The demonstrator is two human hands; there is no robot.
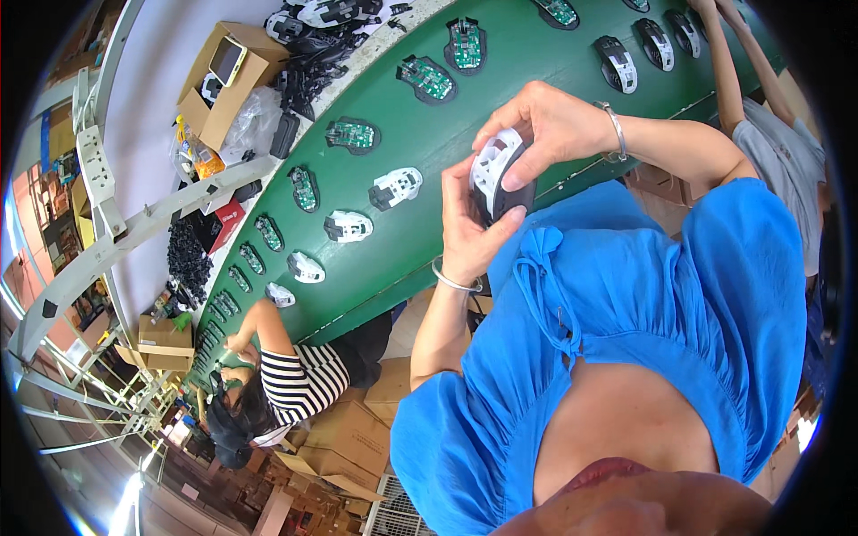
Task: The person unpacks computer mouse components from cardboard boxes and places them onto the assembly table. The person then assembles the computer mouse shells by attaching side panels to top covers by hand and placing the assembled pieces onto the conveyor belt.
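Between my two hands is a computer mouse (pixel 490 170) with a white inner shell and a dark outer side, held tilted above the near edge of the green belt. My left hand (pixel 470 221) wraps its near left side, thumb along the dark part. From the right, my right hand (pixel 561 132) grips the upper end with fingers and thumb. Nearest to them on the belt lies a white mouse shell (pixel 396 188), with another white shell (pixel 349 226) beyond it to the left. Mouse bases with bare green circuit boards (pixel 426 79) lie farther across.
The green belt (pixel 375 268) curves away left with several mouse parts in rows. White-and-black mice (pixel 617 64) lie at the upper right near a co-worker's arms (pixel 728 62). A co-worker in a striped top (pixel 304 384) works at the left. Cardboard box (pixel 223 80) and black parts (pixel 313 76) stand beyond the belt.
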